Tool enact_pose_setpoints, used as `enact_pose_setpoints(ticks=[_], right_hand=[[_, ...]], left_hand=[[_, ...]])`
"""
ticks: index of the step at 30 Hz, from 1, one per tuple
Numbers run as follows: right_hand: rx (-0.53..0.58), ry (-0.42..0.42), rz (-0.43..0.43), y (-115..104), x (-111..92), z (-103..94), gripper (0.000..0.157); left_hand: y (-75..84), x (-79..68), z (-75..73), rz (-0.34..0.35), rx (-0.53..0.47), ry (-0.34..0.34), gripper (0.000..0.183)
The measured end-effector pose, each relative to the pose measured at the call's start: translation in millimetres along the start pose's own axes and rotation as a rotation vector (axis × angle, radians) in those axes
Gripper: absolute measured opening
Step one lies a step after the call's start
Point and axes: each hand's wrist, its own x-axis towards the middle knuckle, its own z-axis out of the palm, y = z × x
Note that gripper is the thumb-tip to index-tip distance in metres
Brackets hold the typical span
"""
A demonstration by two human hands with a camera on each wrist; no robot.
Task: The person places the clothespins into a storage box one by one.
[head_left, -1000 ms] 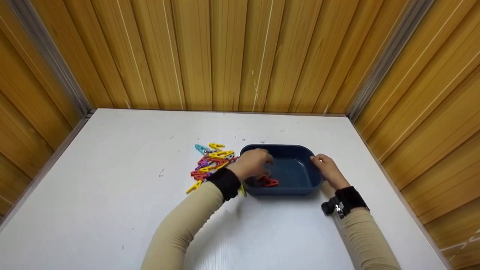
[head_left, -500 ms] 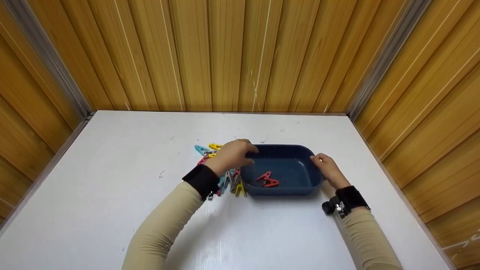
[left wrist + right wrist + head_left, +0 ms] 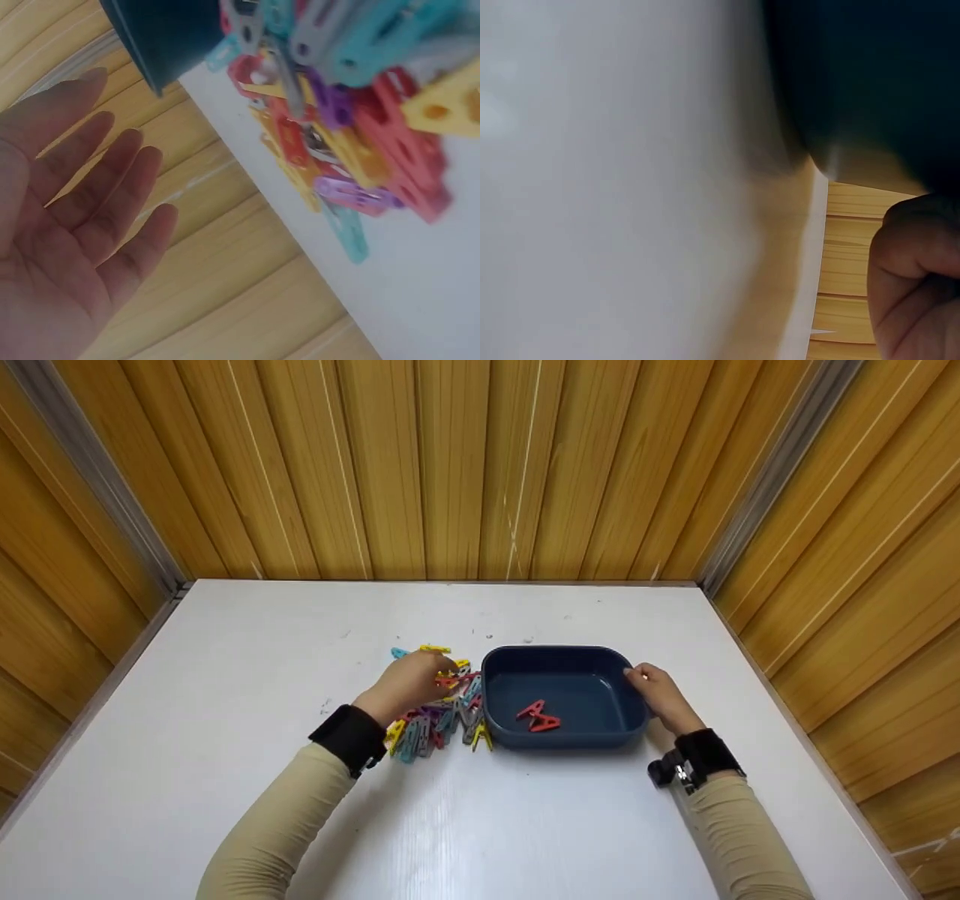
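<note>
My left hand (image 3: 409,682) hovers over the far-left part of a heap of plastic clothespins (image 3: 425,735). In the left wrist view that hand (image 3: 82,217) has loosely extended, slightly bent fingers with nothing between them. The colourful clothespins (image 3: 397,142) there are red, yellow, purple, teal and grey. A dark blue basin (image 3: 566,741) stands right of the heap, with red clothespins (image 3: 544,723) lying on its floor. My right hand (image 3: 660,697) grips the basin's right rim. Curled fingers of the right hand (image 3: 915,262) show beside the dark basin wall (image 3: 855,75) in the right wrist view.
A white table (image 3: 225,735) carries everything, and small dark marks dot its surface. Wood-patterned panels (image 3: 450,472) rise behind it and on both sides. Black straps with small cameras sit on both wrists. The nearest clothespins lie against the basin's left side.
My left hand has withdrawn leftward from inside the basin to above the clothespin heap. Red clothespins it partly covered now show fully in the basin. My right hand keeps its grip on the rim.
</note>
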Motion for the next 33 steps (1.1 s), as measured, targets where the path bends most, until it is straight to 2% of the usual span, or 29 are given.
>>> enact_pose_setpoints(ticks=[6,13,24,33], right_hand=[[0.001,-0.009,-0.001,-2,1,0.2,0.026],[-0.008,0.003,0.027,-3,-3,-6.9,0.026],[-0.008,0.006,0.012,-2,-1,-3.1,0.026],[-0.010,0.011,0.004,0,1,0.6,0.026]], left_hand=[[-16.7,-21.8,2.8,-0.106,0.015,-0.034,0.037],[-27.8,-42.0,8.5,-0.207,-0.039,-0.031,0.039],[-40.5,-71.9,22.7,-0.256,-0.057,-0.016,0.039],[-45.6,-79.0,33.2,-0.325,-0.069,-0.015,0.036]])
